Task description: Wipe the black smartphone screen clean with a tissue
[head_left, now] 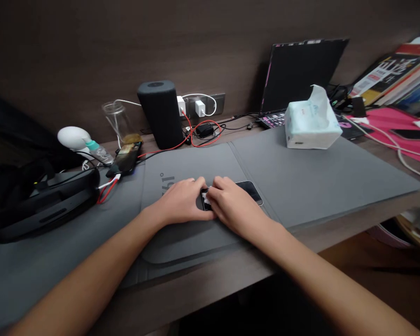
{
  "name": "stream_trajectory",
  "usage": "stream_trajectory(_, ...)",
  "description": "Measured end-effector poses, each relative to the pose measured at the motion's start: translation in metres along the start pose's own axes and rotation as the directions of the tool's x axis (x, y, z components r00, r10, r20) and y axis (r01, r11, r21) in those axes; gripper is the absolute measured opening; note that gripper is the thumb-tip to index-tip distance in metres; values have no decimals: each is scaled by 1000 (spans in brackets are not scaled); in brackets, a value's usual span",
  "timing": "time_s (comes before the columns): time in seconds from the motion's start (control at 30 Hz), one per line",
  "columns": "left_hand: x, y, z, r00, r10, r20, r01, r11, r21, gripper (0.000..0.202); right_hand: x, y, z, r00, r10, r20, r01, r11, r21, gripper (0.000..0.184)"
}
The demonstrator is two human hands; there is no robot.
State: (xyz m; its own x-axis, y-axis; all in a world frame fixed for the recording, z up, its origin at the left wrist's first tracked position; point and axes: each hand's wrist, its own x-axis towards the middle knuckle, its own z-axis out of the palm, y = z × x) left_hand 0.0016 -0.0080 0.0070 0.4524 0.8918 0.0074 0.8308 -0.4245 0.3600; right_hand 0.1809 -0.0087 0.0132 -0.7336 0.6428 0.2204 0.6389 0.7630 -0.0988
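Observation:
A smartphone (251, 190) with a dark screen lies flat on the grey desk mat (301, 186). My left hand (184, 199) grips its left end, thumb at the near edge and fingers at the far edge. Over the phone's left part, my right hand (233, 205) is closed on a crumpled white tissue (206, 199), which touches the screen. The right fingers hide part of the tissue and the middle of the phone.
A tissue pack (311, 126) sits behind to the right, before an open laptop (303, 74). At the back stand a black speaker (161, 114) and a glass jar (121, 123). A second phone (126, 157), cables (206, 133) and a black headset (56, 200) lie left.

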Motion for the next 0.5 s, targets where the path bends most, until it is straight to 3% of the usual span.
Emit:
stream_trajectory(0.13,0,2,-2,1000,-15,9,15,1000,-22,46,-17,5,-5,999,35,12,-35,999,34,22)
stream_trajectory(0.33,-1,0,-4,999,-30,36,32,998,-60,55,-55,55,-18,978,207,1,-206,974,90,25)
stream_trajectory(0.4,-1,-1,-3,999,-34,31,36,997,-62,56,-57,65,-20,976,218,-13,-217,974,69,26)
stream_trajectory(0.5,-1,0,-3,999,-28,21,29,998,-55,54,-45,58,-17,979,203,-6,-202,978,44,26)
